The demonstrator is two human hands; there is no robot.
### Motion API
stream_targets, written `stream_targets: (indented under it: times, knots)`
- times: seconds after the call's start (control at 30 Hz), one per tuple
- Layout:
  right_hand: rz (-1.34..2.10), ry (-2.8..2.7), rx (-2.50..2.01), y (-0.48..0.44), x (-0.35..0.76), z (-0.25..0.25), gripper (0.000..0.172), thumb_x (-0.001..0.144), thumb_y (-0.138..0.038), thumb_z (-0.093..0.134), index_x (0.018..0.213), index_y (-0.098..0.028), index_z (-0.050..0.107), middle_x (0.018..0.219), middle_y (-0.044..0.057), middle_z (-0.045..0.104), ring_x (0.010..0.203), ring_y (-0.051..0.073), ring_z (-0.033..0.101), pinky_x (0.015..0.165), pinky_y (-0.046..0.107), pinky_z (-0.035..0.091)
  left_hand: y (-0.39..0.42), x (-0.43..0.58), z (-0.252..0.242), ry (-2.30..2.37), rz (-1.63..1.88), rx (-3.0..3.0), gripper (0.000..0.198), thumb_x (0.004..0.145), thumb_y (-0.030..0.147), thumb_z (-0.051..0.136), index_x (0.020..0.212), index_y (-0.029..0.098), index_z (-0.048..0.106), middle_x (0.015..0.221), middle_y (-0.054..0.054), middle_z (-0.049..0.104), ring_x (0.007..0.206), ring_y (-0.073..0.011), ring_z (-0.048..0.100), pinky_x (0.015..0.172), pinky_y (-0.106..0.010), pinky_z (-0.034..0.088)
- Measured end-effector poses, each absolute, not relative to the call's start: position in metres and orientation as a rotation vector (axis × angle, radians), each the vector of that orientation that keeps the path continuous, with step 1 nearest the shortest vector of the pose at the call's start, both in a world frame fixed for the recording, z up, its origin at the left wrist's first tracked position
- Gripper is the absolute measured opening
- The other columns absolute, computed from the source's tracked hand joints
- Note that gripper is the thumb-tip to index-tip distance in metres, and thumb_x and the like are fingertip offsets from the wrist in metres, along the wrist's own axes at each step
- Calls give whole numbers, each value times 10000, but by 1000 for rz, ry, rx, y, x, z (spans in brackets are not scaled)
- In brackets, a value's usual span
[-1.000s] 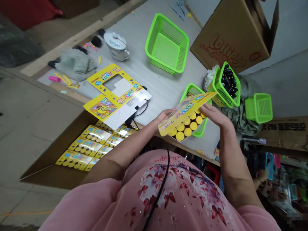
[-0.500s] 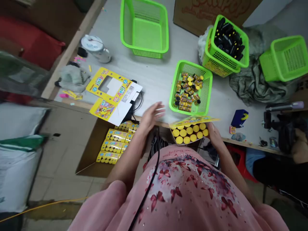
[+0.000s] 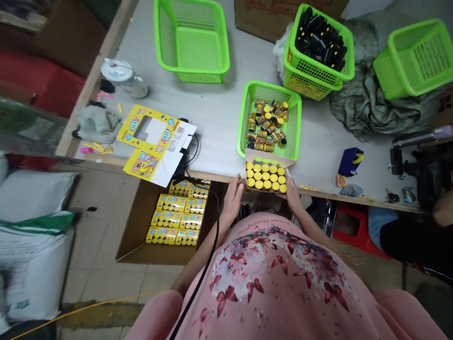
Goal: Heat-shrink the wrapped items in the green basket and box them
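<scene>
A small cardboard box with its lid flap raised is filled with rows of yellow-capped little tubs. It sits at the table's front edge, tilted toward me. My right hand grips its right side, thumb along the wall and fingers underneath. By the box's left side is my left hand, its fingers stretched out; whether they touch the cardboard I cannot tell. Just behind the box stands a green basket with loose yellow and black tubs. A flat, unfolded yellow box lies to the left.
Below the table edge, a large carton holds several packed yellow boxes. Another green basket, stacked baskets with black pieces and a white jug stand farther back. At right are a tape dispenser and another person's arm.
The filled box has shifted left and its lid flap has swung upright toward the basket. My left hand has moved right and nearer to the box. My right hand keeps its hold.
</scene>
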State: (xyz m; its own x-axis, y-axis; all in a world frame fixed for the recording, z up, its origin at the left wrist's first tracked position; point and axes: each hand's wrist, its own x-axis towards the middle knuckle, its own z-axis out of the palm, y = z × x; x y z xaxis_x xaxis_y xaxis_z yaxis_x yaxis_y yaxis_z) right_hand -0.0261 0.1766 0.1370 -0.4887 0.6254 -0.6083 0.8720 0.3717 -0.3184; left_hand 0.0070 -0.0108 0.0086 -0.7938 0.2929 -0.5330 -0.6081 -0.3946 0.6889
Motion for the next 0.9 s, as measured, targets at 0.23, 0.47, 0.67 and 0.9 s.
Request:
stream_targets:
  times: [0.23,0.47,0.67,0.9]
  knots:
    - [-672,2432,1168,174,-18,136,1300,679,-956,337,1645,-118,106,1645,63,12,1550,266,195,1323,485,285,19,-29,5,1387,2320,-277,875,973,743,350,1585,119,367,1631,-100,269,1545,-208,212,1297,-325,135]
    - [-353,2546,762,167,-8,140,1313,750,-966,153,1643,-4,119,1642,53,17,1589,224,82,1386,442,79,13,-23,9,1555,2326,-219,703,1044,600,342,1537,114,460,1588,-107,361,1504,-181,316,1278,-313,187]
    - [-645,2497,900,169,-17,145,1287,683,-1010,234,1579,-93,346,1628,37,156,1586,158,156,1408,341,93,20,-45,7,981,2375,-845,507,813,550,717,1087,124,743,1277,-122,648,1223,-216,595,1121,-350,423]
    - [-1205,2093,1462,186,-35,137,1158,455,-833,679,1328,-116,424,1473,170,428,1168,192,615,985,356,576,23,-64,-7,623,2303,-1047,578,452,270,892,954,138,640,1002,-50,663,948,-138,618,992,-287,474]
